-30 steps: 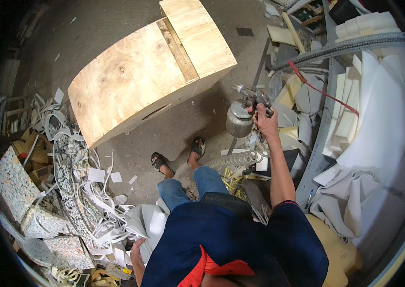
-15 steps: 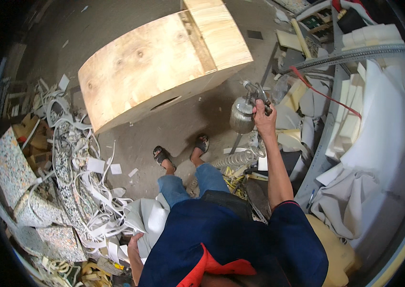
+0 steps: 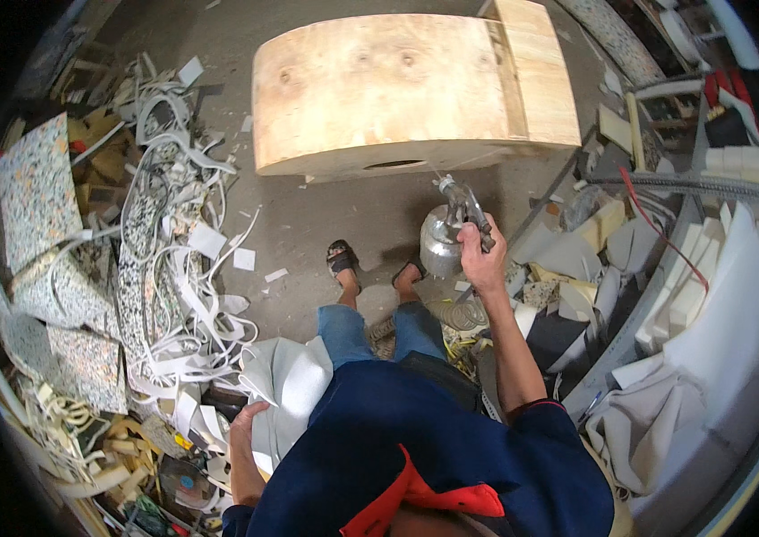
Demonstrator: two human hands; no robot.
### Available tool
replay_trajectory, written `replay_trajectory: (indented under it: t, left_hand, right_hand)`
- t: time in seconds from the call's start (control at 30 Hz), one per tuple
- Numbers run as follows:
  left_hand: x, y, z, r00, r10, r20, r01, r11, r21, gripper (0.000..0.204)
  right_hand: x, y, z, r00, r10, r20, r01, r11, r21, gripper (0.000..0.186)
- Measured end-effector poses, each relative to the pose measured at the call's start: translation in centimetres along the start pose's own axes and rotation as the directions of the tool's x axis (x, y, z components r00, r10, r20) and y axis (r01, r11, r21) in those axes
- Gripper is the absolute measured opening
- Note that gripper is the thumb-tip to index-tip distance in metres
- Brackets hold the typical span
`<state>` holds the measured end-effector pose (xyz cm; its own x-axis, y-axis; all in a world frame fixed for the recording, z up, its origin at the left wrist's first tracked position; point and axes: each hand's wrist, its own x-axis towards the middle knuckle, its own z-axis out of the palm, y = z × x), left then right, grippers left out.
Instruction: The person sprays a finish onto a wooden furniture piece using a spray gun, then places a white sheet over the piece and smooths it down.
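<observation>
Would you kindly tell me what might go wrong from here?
The coiled hose by the right leg might cause a trip. The spray gun in the right hand points toward the wooden box, so stray spray might reach it. The pale sheet in the left hand might snag nearby white strips.

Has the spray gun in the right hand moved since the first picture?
Yes, leftward: the spray gun has shifted along the plywood box, from near the box's right end toward its oval hole.

- The floor (image 3: 294, 237) is brownish gray.
- Far: a big wooden box (image 3: 379, 85).
- Left: messy white strips (image 3: 187, 345).
- Right: foam scraps (image 3: 558, 255).
- Left of middle: white squares (image 3: 244, 259).
</observation>
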<state>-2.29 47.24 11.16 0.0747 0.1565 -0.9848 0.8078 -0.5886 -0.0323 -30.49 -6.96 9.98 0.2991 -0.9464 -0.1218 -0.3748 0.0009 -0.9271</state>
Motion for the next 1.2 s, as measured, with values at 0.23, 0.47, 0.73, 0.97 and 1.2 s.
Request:
replay_trajectory:
  t: [0.23, 0.47, 0.73, 0.97, 1.2]
  left_hand:
    - [-0.2, -0.6, -3.6, 0.996, -0.007, 0.093, 0.015, 0.996, -0.084, 0.058]
    - [-2.8, -0.1, -9.1, 0.97, 0.241, -0.019, -0.238, 0.966, 0.099, 0.077]
    - [-11.5, 0.0, -15.1, 0.991, 0.137, -0.007, -0.106, 0.799, 0.592, 0.078]
    - [-8.7, 1.7, 3.0, 0.936, 0.302, 0.178, -0.332, 0.595, 0.732, 0.061]
    - [-10.9, 6.1, 11.7, 0.875, 0.355, 0.329, -0.444, 0.316, 0.838, 0.044]
  right_hand:
    - [-1.7, -3.0, 8.6, 0.992, -0.018, 0.124, 0.013, 0.999, 0.042, 0.034]
    - [-1.5, -4.6, 10.8, 0.969, 0.023, 0.245, -0.073, 0.977, 0.198, 0.032]
    - [-0.4, -5.4, 3.6, 0.984, -0.081, -0.158, 0.074, 0.996, -0.051, 0.032]
    - [0.4, -4.1, -2.9, 0.979, -0.125, -0.162, 0.11, 0.989, -0.098, 0.041]
    - [1.1, -3.0, -6.6, 0.985, -0.027, 0.172, -0.018, 0.967, 0.256, 0.039]
